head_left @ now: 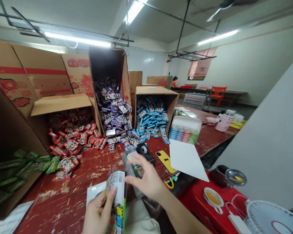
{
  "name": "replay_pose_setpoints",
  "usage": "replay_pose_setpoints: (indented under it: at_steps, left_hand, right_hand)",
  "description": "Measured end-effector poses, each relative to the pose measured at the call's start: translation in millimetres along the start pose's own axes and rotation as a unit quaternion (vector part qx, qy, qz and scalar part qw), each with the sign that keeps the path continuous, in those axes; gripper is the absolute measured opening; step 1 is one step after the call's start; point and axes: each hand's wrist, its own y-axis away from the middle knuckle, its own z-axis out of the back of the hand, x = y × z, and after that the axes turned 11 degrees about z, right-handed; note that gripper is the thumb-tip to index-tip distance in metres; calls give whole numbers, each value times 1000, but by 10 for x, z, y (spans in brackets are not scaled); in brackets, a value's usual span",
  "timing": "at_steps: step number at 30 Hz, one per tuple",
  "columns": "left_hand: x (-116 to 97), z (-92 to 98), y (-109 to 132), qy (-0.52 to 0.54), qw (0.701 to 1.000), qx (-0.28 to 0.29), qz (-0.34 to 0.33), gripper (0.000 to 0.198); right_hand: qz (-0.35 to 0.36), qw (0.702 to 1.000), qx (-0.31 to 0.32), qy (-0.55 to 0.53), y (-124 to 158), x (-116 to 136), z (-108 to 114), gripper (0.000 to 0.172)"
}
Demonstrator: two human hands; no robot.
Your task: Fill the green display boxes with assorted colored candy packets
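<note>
My left hand (97, 209) is closed on a colourful printed packet (118, 209) with a barcode label, holding it upright over the table's near edge. Close to the packet's upper right side is my right hand (150, 180), thumb and fingers spread. Whether its thumb tip touches the packet, I cannot tell. Behind that hand, partly covered by it, lies a clear plastic sleeve or stack with printed pieces (130, 159). A black tape dispenser (150, 156) stands just beyond. A white sheet (92, 191) shows under the left side of the packet.
Cartons spill red (73, 143), purple (115, 113), blue (151, 117) and green packets (17, 165) onto the worn red table (97, 162). Right are a yellow phone (166, 161), display box (185, 128), cup (212, 197) and fan (273, 216). A person (174, 82) sits far back.
</note>
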Motion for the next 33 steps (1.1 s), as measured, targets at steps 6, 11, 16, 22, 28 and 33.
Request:
replay_pose_setpoints:
  at_steps: [6, 11, 16, 22, 28, 33]
  left_hand:
    - [69, -24, -52, 68, 996, -4, 53, 49]
    - [-36, 43, -153, 137, 979, -66, 134, 51]
    - [-82, 176, -236, 202, 956, -56, 204, 52]
    - [-266, 356, -254, 159, 949, -114, 247, 57]
    - [86, 166, -152, 37, 984, -95, 147, 55]
    - [264, -244, -5, -16, 991, -135, 14, 49]
  right_hand:
    - [-173, 958, -7, -228, -29, -218, -158, 53]
    - [-185, 962, -19, -199, -2, -142, -290, 51]
    - [-230, 955, 9, -187, 329, -366, -555, 54]
    - [-276, 942, 77, -178, 729, -563, -747, 53]
    - [-155, 982, -49, -95, 756, -504, -738, 43]
    - [-138, 986, -93, -16, 775, -620, -818, 64]
